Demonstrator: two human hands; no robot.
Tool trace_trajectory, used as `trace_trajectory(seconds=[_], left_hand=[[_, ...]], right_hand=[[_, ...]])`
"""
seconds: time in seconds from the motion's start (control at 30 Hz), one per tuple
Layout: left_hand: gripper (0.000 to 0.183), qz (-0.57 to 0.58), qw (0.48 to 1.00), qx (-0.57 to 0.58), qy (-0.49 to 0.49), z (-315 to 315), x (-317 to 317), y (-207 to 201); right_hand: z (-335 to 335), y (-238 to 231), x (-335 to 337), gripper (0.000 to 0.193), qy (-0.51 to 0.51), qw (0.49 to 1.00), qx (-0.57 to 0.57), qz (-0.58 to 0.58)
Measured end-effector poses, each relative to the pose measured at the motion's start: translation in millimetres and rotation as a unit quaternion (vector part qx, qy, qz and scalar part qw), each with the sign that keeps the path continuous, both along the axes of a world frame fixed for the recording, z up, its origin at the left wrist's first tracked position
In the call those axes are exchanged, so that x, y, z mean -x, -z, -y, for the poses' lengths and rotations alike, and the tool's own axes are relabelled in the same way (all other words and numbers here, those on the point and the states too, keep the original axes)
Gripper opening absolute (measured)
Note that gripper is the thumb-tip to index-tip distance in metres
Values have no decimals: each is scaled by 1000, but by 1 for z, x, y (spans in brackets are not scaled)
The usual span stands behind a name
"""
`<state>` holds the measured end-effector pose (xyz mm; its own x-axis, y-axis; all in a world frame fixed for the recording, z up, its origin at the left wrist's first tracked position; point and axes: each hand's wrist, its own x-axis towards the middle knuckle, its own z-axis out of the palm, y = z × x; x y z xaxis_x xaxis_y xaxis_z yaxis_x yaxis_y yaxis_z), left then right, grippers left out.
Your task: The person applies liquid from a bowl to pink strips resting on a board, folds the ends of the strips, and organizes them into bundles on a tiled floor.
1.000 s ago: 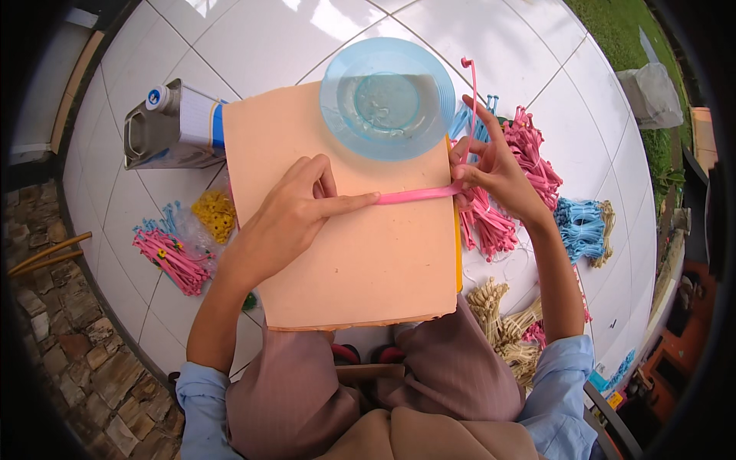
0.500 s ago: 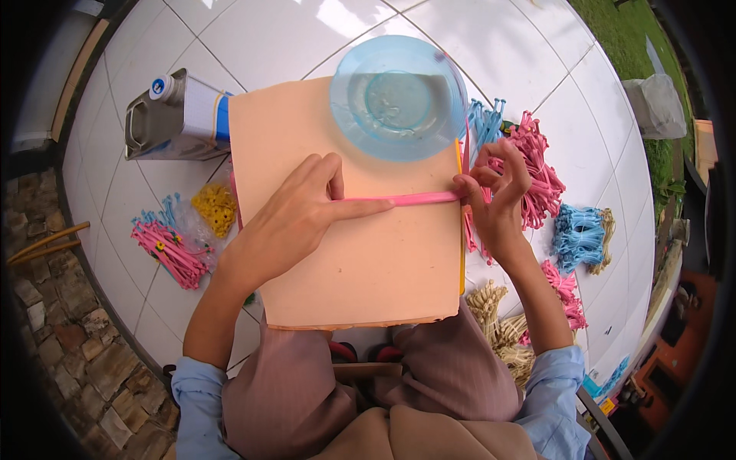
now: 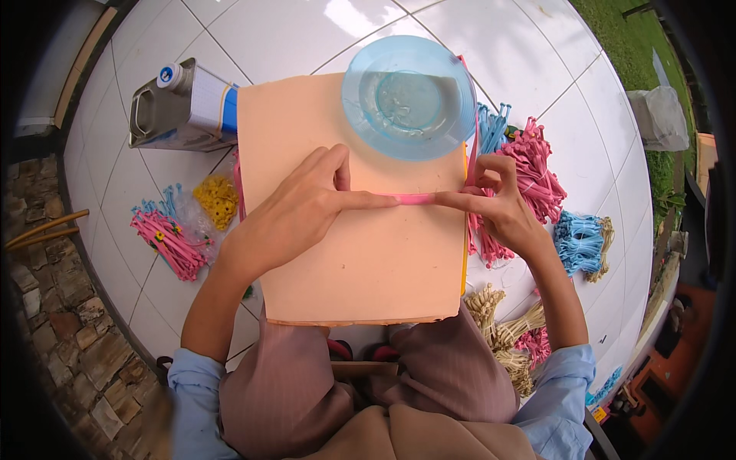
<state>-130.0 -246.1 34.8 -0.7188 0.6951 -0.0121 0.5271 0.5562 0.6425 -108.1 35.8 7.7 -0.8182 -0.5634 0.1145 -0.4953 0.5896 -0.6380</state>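
Note:
A narrow pink strip (image 3: 416, 198) lies across the peach-coloured board (image 3: 360, 264), which rests over my knees. My left hand (image 3: 295, 203) is laid on the board, its index finger stretched along the strip and pressing it down; part of the strip passes under that hand. At the board's right edge my right hand (image 3: 502, 203) has its fingers bent, gripping the strip with the index finger pressed on it. The strip's loose length rises from the right hand toward the plate's right side. A short pink stretch shows between the two fingertips.
On the board's far right sits a translucent blue plate (image 3: 364, 73) with clear liquid. A metal can (image 3: 184, 107) stands beyond the left edge. Pink bundles (image 3: 537, 169), blue bundles (image 3: 579, 241) and beige bundles (image 3: 517, 330) lie rightward; yellow pieces (image 3: 215, 201) and pink stems (image 3: 172, 241) lie left.
My right hand has come down onto the strip with its index finger reaching left, shortening the visible pink stretch. The left hand stays nearly in place on the strip.

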Motion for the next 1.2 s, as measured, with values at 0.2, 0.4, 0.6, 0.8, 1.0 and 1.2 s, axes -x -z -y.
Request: trace_trajectory(seconds=[0.2,0.4,0.6,0.8,1.0,1.2], left_hand=[[43,12,1000,-1,-3,0,0,1],[44,9,1000,1,0,0,1,-1],[44,12,1000,2,-3,1,3,0],[40,14,1000,3,5,-1,2,-4],[18,51,993,-92,-55,-11,-17,5],[12,-4,986,-162,-51,-49,-41,11]], right_hand=[[-2,-1,0,55,-19,999,-20,22],[-3,-2,0,51,-9,999,-18,27],[-3,-1,2,49,-22,999,-36,-5],[-10,34,-5,45,22,985,152,-79],[-11,40,-41,56,107,954,269,-72],[-36,29,-87,56,229,917,328,-5]])
